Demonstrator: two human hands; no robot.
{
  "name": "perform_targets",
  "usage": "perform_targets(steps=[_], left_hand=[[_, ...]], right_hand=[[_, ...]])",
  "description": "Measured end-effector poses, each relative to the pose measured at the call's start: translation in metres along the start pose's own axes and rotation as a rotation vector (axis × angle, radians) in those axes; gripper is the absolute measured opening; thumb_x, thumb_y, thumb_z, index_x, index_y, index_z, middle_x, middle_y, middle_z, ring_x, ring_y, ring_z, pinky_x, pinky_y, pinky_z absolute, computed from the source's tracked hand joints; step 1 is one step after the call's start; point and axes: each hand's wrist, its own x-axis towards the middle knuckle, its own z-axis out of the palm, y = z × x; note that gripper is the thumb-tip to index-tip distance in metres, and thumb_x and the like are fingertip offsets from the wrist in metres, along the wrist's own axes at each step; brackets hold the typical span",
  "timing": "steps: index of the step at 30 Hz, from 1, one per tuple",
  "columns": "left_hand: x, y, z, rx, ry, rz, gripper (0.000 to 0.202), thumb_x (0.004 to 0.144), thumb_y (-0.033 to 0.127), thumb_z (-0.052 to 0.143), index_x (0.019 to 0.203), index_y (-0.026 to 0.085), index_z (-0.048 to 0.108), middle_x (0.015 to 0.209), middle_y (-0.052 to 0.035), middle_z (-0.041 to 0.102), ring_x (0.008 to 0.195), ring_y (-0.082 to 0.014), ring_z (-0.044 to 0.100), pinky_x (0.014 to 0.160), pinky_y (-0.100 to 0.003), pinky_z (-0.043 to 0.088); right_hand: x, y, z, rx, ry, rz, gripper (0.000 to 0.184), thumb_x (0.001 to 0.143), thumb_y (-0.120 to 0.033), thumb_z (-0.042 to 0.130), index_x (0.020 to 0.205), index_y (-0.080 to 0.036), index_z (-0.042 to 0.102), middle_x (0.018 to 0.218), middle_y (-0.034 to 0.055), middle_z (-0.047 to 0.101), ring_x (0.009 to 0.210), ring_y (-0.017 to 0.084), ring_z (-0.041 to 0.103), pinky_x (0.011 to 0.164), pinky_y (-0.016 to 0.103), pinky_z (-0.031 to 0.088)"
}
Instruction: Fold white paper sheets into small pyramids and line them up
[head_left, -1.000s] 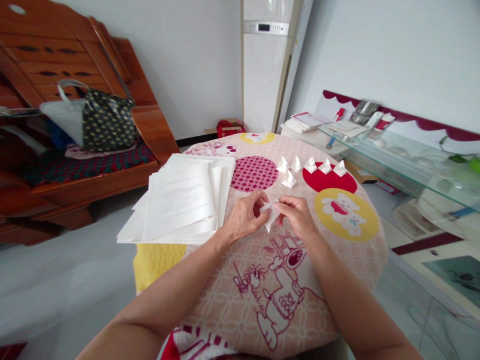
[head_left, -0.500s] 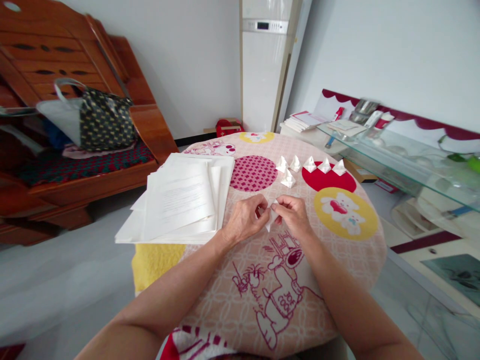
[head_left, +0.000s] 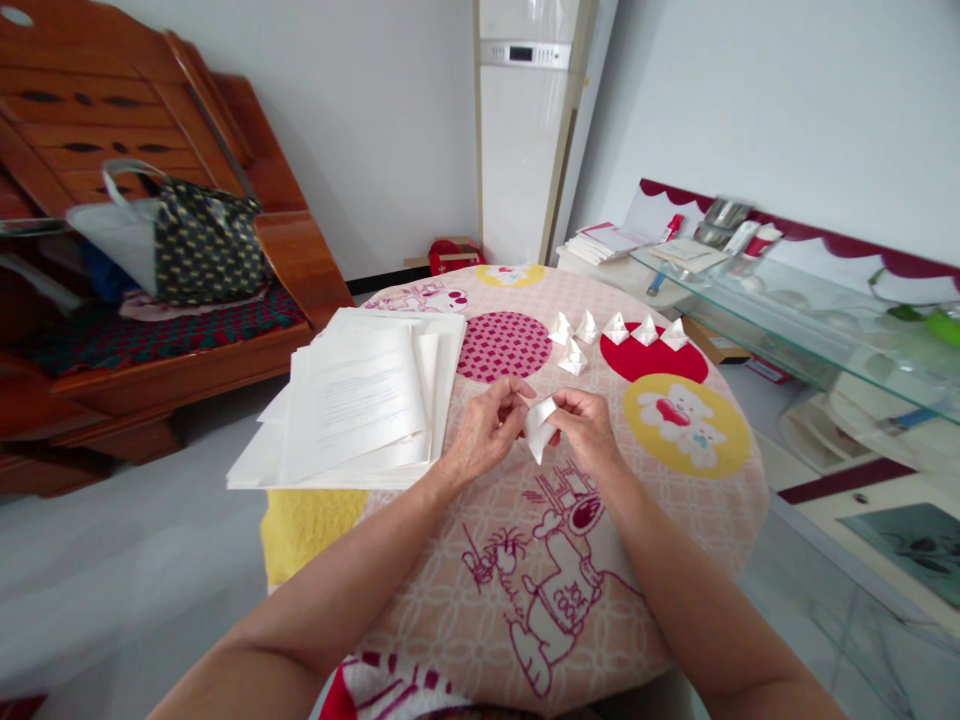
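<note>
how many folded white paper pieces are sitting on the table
6: five folded pieces in a rough row toward the far right, a sixth piece nearer, by the row's left end. None looks hidden.

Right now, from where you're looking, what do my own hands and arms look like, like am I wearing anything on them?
Your left hand and right hand are ungloved. The left forearm and right forearm are bare, with no sleeve visible. I see no watch or bracelet; some fingers are partly hidden.

left grip (head_left: 486, 432), right grip (head_left: 590, 430) bare; forearms (head_left: 352, 580) bare too, tapering forward.
</note>
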Motion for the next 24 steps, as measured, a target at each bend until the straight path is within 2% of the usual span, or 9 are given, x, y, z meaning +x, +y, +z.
perform_targets(steps=[3,8,16,20,24], left_hand=[[0.0032,-0.0002,-0.0014,-0.037,0.001,-0.041,0.017,0.094,0.031,0.058,0.101,0.016,0.061,0.064,0.0040,0.058,0.054,-0.0095,0.056,0.054,-0.020,0.044],[0.0075,-0.0034,-0.0035,-0.045,-0.033,-0.066,0.032,0.095,0.042,0.060,0.079,0.015,0.061,0.062,0.0015,0.058,0.052,-0.0087,0.054,0.050,-0.020,0.041],[0.0068,-0.0003,-0.0041,-0.020,-0.020,-0.049,0.031,0.093,0.041,0.063,0.077,0.015,0.061,0.061,0.0016,0.056,0.052,-0.0082,0.051,0.049,-0.020,0.038],[0.0061,0.0022,-0.0039,0.019,-0.017,-0.049,0.031,0.093,0.041,0.063,0.076,0.015,0.060,0.059,0.0023,0.055,0.051,-0.0083,0.051,0.049,-0.020,0.037],[0.0065,0.0033,-0.0045,0.011,-0.041,-0.043,0.035,0.093,0.045,0.064,0.075,0.016,0.060,0.058,0.0028,0.054,0.050,-0.0079,0.050,0.048,-0.020,0.036]], right_hand=[[0.0003,-0.0020,0.0003,0.005,0.004,-0.004,0.016,0.075,-0.030,0.069,0.063,-0.020,0.066,0.054,-0.0019,0.060,0.046,0.012,0.051,0.043,0.024,0.039],[0.0003,-0.0013,0.0001,0.027,-0.031,-0.013,0.024,0.080,-0.035,0.068,0.062,-0.020,0.064,0.052,-0.0016,0.058,0.045,0.013,0.052,0.043,0.024,0.038],[0.0000,0.0012,-0.0038,0.005,-0.043,-0.070,0.047,0.090,-0.059,0.062,0.064,-0.020,0.061,0.052,-0.0008,0.058,0.045,0.012,0.051,0.045,0.025,0.039],[-0.0010,-0.0020,-0.0061,-0.043,-0.065,-0.092,0.035,0.083,-0.051,0.075,0.068,-0.020,0.065,0.054,-0.0029,0.058,0.045,0.010,0.050,0.044,0.023,0.037],[-0.0017,-0.0026,-0.0063,-0.031,-0.036,-0.072,0.029,0.082,-0.043,0.075,0.066,-0.020,0.067,0.053,-0.0027,0.059,0.044,0.010,0.050,0.044,0.023,0.037]])
